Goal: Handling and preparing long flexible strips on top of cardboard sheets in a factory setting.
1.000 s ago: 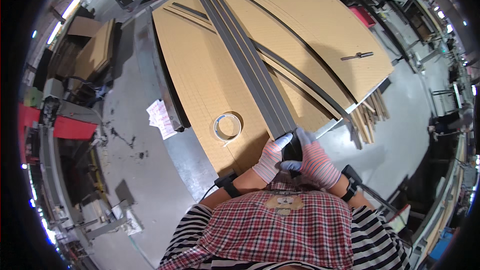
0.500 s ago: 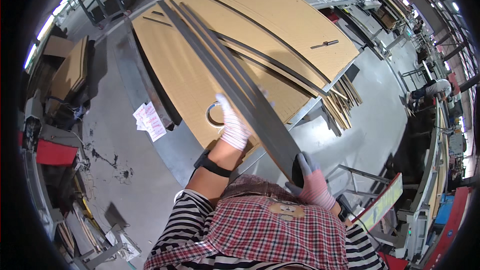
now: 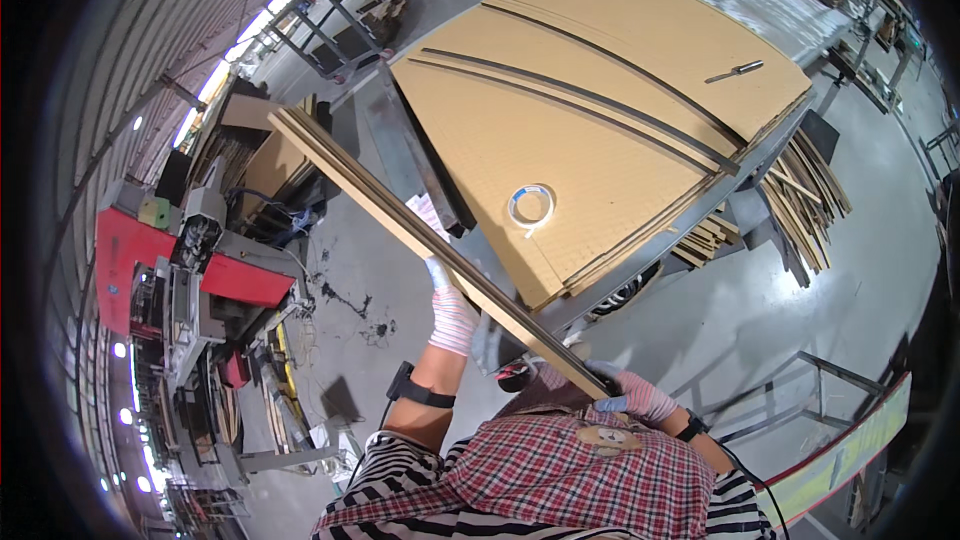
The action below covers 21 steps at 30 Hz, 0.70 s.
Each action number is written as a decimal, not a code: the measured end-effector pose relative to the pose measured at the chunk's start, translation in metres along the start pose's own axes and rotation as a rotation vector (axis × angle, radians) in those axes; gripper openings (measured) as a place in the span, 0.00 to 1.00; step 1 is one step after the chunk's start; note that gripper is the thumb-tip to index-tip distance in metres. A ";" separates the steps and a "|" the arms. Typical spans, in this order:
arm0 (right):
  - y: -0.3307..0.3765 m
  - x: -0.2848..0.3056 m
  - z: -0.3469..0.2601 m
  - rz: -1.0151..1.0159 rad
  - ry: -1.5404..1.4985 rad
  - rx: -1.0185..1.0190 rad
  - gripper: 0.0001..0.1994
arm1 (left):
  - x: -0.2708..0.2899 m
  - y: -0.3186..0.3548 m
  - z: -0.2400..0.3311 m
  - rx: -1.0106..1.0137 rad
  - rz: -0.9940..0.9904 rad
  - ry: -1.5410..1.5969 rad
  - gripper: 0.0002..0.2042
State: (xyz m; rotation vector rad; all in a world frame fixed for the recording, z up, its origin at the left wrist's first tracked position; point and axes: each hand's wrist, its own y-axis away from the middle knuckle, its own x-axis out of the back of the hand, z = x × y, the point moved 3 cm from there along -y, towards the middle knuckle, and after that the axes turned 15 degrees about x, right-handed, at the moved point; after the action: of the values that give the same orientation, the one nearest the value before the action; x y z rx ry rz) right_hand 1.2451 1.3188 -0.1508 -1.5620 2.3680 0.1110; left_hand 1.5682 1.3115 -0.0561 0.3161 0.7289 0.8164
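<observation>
**Strips swung off the surface, now carried leftward**

Swung left since the earlier frames: long strips [image 3: 420, 230], lifted clear of the boards and now slanting from lower right to upper left, out over the floor [image 3: 350, 280].

Nearest, at the strips' near end: right hand [image 3: 632, 397], gloved, fingers wrapped tight around the bundle's end, just above the plaid shirt. Farther along, left hand [image 3: 450, 312], gloved too, raised with a dark band at the wrist, pressed against the underside of the strips; fingers partly hidden behind them, so grip cannot be told for sure.

Beyond the hands: surface [image 3: 640, 270] stacked with large brown boards [image 3: 600, 90], dark strips left lying across them. Tape roll [image 3: 530, 205] flat on the top board, well apart from both hands. Small tool [image 3: 735, 70] near the far right edge of the boards. White paper [image 3: 432, 212] on the floor beside the surface's left edge. Loose wooden slats [image 3: 800, 190] fanned out under the right side.

Far left: red machine [image 3: 190, 260] beside the floor.
</observation>
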 end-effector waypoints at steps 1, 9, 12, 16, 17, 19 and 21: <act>-0.001 -0.003 0.012 -0.007 -0.005 0.005 0.43 | 0.012 -0.006 -0.006 0.049 0.028 -0.013 0.30; 0.009 -0.026 0.082 0.153 -0.021 -0.126 0.44 | 0.071 -0.089 -0.063 0.103 0.043 -0.270 0.34; 0.006 -0.048 0.081 0.267 -0.167 -0.200 0.44 | 0.085 -0.132 -0.085 0.119 0.037 -0.019 0.20; -0.007 -0.076 0.055 0.402 -0.175 -0.344 0.43 | 0.097 -0.151 -0.095 0.114 0.103 -0.421 0.28; -0.010 -0.081 0.048 0.440 -0.182 -0.385 0.43 | 0.097 -0.149 -0.094 0.095 0.103 -0.578 0.33; -0.015 -0.088 0.037 0.442 -0.070 -0.482 0.40 | 0.095 -0.142 -0.089 0.076 0.100 -0.724 0.38; -0.015 -0.094 0.028 0.476 -0.071 -0.521 0.40 | 0.090 -0.136 -0.083 0.131 0.041 -0.896 0.38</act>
State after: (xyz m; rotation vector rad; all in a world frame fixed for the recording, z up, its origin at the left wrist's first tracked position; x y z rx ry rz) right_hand 1.2985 1.4025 -0.1483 -1.0998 2.7412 0.9316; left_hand 1.6270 1.2889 -0.2284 0.7516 -0.0679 0.5767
